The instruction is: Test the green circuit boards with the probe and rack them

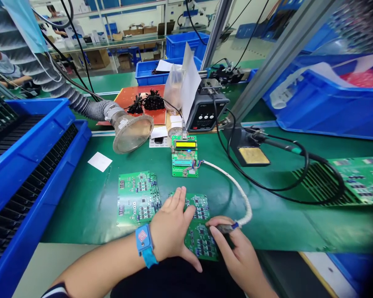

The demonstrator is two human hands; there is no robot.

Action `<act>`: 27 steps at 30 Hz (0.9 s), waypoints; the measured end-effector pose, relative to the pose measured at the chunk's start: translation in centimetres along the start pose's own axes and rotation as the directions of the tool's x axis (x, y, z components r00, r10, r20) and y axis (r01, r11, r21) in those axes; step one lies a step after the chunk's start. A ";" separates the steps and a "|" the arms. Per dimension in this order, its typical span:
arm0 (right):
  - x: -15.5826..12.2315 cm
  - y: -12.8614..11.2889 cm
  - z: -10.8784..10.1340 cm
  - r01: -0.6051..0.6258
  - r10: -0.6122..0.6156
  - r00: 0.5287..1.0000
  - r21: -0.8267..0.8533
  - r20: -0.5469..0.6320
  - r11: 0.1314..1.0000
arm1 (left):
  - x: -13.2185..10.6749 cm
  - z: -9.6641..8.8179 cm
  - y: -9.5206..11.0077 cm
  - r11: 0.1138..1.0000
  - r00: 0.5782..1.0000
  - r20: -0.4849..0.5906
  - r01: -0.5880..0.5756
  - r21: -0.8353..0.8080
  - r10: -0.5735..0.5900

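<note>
My left hand (170, 223), with a blue wrist strap (143, 241), lies with fingers outstretched over the left part of a green circuit board (202, 240). Closed around a dark probe (225, 228) is my right hand (236, 248), at the board's right edge; the probe's tip is hidden. A white sleeved cable (244, 194) runs from the probe to a green programmer board (185, 171) with a lit yellow display (186, 144). Left of my left hand, more circuit boards (132, 213) rest on the green mat, possibly stacked.
A fume extractor hood (133, 134) hangs at the left, near blue bins (77, 136). Behind the programmer stands a soldering station (205, 111). A soldering iron holder (245, 145) with looping black cable is at the right, before more circuit boards (357, 182).
</note>
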State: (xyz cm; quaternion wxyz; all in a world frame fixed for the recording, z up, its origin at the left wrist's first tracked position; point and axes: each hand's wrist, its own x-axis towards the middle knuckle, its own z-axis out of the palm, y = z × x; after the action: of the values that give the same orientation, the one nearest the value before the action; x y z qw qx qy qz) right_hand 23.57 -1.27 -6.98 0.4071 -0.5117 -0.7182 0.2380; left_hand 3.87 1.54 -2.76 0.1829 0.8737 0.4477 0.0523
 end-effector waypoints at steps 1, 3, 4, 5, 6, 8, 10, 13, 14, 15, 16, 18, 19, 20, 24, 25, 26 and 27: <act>0.0 0.0 0.0 0.001 -0.001 1.000 0.002 0.001 1.000 | -0.1 -0.1 0.1 1.000 1.000 -0.004 0.007 -0.001 -0.007; 0.0 0.1 0.1 -0.002 0.002 1.000 0.007 0.002 1.000 | -0.2 -0.1 0.3 1.000 1.000 -0.015 0.020 -0.007 -0.020; 0.0 0.1 0.1 -0.005 0.005 1.000 0.010 0.001 1.000 | -0.2 0.0 0.4 1.000 1.000 -0.020 0.024 -0.009 -0.024; -0.1 0.2 0.1 -0.008 0.008 1.000 0.012 0.000 1.000 | -0.2 0.1 0.4 1.000 0.999 -0.023 0.027 -0.008 -0.027; -0.1 0.2 0.2 -0.011 0.011 1.000 0.012 -0.001 1.000 | -0.2 0.2 0.5 1.000 0.999 -0.023 0.030 -0.002 -0.030; -0.2 0.3 0.2 -0.016 0.016 1.000 0.013 -0.007 1.000 | 0.0 0.6 0.5 0.999 0.999 -0.017 0.036 0.022 -0.036; -0.2 0.1 0.2 -0.023 0.023 1.000 0.019 -0.011 1.000 | 0.2 0.9 0.7 0.998 0.999 -0.005 0.044 0.046 -0.044; 0.2 -0.4 -0.1 -0.043 0.046 0.998 0.081 -0.034 0.996 | 0.3 0.1 1.1 0.997 0.999 0.015 0.044 0.064 -0.045; 0.5 -0.5 -0.2 -0.061 0.068 0.996 0.119 -0.057 0.991 | 0.1 -0.5 1.1 0.997 0.999 0.024 0.041 0.070 -0.043; 0.8 -0.6 -0.3 -0.088 0.102 0.991 0.160 -0.086 0.983 | -0.3 -1.4 1.1 0.996 0.998 0.036 0.039 0.078 -0.042; 1.3 -0.6 -0.3 -0.122 0.147 0.983 0.199 -0.115 0.972 | -0.7 -2.4 0.9 0.995 0.998 0.046 0.041 0.088 -0.045; 2.3 -0.3 -0.1 -0.198 0.241 0.959 0.260 -0.148 0.945 | -2.1 -4.7 -0.1 0.992 0.996 0.057 0.061 0.113 -0.068; 2.8 0.0 0.1 -0.227 0.275 0.950 0.275 -0.149 0.934 | -2.8 -5.7 -1.1 0.988 0.995 0.042 0.085 0.128 -0.091; 3.3 0.3 0.4 -0.250 0.298 0.944 0.282 -0.143 0.926 | -3.6 -6.6 -2.3 0.983 0.993 0.026 0.111 0.143 -0.116; 4.6 1.2 1.4 -0.291 0.316 0.946 0.237 -0.076 0.927 | -5.9 -8.4 -7.4 0.960 0.976 0.048 0.200 0.195 -0.213; 4.8 1.2 1.5 -0.294 0.314 0.947 0.219 -0.063 0.931 | -6.2 -8.4 -8.2 0.959 0.975 0.057 0.200 0.202 -0.215; 4.9 1.1 1.7 -0.295 0.311 0.949 0.200 -0.053 0.934 | -6.4 -8.3 -8.5 0.960 0.978 0.051 0.189 0.206 -0.204; 4.9 1.1 1.8 -0.293 0.306 0.951 0.182 -0.048 0.939 | -6.4 -8.1 -8.3 0.963 0.983 0.019 0.172 0.208 -0.180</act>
State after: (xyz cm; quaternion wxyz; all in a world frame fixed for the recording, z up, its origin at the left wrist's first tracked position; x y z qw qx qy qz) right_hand 21.97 3.82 -7.08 0.4357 -0.5866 -0.5925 0.3390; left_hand -8.31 2.99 2.16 0.1038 0.8454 0.5232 -0.0273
